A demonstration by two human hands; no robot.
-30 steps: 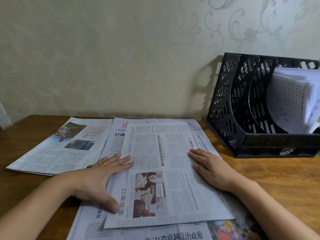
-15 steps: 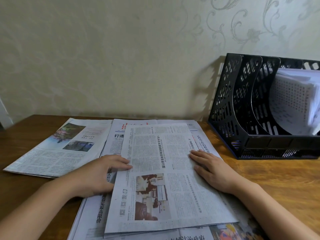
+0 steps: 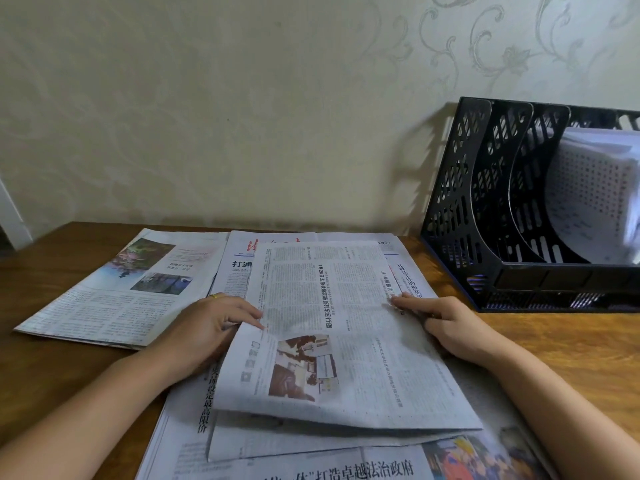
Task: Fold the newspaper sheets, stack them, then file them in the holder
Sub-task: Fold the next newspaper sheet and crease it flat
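Nearest you, a large open sheet (image 3: 311, 469) with bold headline characters lies flat on the desk (image 3: 571, 358), and on top of it sits the folded newspaper (image 3: 332, 341) you are working on, its near edge lifting slightly so the layers gape. Your left hand (image 3: 204, 330) has its grip closed on the left edge of that folded sheet, fingertips on top and the paper curling over them; your right hand (image 3: 446, 323) lies at the right edge with fingers partly curled on the paper, though you cannot tell from here whether the thumb is under it. This looks like the folding step, with both hands set to bring 1 side across or to lift the sheet for stacking. The next move calls for keeping the edges aligned and the layers together, since the thin paper will sag and slide. Further left, another folded sheet (image 3: 117, 289) lies on the desk, beside the stack. Far right, against the wall, the black holder (image 3: 485, 202) stands with white papers (image 3: 595, 195) in a rear slot and the nearer slots looking free.
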